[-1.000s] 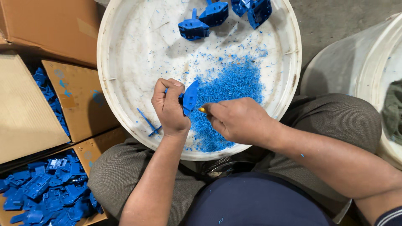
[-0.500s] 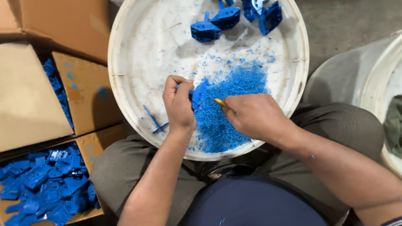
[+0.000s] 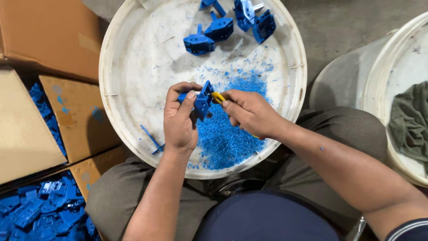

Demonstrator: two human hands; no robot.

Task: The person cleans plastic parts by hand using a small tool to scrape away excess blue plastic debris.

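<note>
Your left hand (image 3: 179, 119) grips blue plastic part (image 3: 200, 101) over white round tub (image 3: 117, 111). Your right hand (image 3: 251, 112) holds yellow-handled tool (image 3: 218, 97) against part. Heap of blue shavings (image 3: 229, 134) lies beneath hands. More blue parts (image 3: 209, 35) sit at tub's far side. Cardboard box (image 3: 31, 214) of blue parts at your left; green cloth (image 3: 410, 120) in second tub, right.

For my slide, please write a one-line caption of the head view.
Left hand holds a blue plastic part while right hand works it with a yellow-handled tool over a white tub.
</note>
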